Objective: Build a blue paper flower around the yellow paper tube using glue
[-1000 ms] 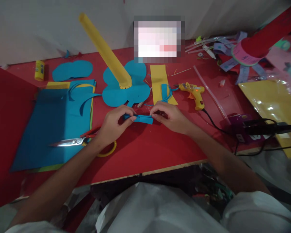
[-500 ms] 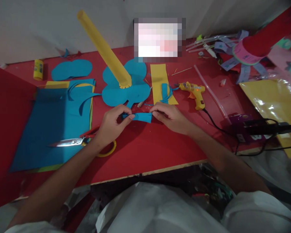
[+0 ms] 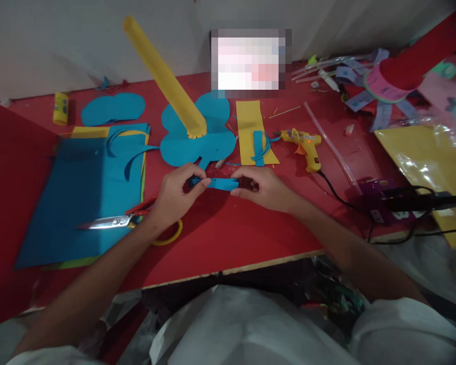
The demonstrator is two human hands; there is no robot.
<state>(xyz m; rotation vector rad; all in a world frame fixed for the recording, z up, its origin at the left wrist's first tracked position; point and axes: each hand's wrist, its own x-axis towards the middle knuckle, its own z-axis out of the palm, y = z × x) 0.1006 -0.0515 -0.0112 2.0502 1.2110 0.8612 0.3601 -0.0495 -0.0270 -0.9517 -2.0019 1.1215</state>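
Note:
Low over the table's front part is a folded strip of blue paper (image 3: 223,184). My left hand (image 3: 178,195) pinches its left end between thumb and fingers. At the other end my right hand (image 3: 264,187) has its index finger at the upper edge and its thumb at the lower edge, with the strip's end between them. Just behind stands a blue petal-shaped paper flower (image 3: 216,139) with a tall yellow paper tube (image 3: 167,78) on it. Scissors (image 3: 114,222) with red and yellow handles lie partly under my left forearm.
Blue sheets (image 3: 72,192) lie at left, a yellow glue stick (image 3: 61,109) behind them. A yellow paper piece (image 3: 249,121) carries blue scraps. Right of it rests a yellow glue gun (image 3: 304,144), its cord trailing right. A pink-banded red tube (image 3: 387,83) stands at far right.
My right thumb has moved down and left to the strip's lower edge, and the fingers have parted around its end. The strip looks narrower. My left hand stays put.

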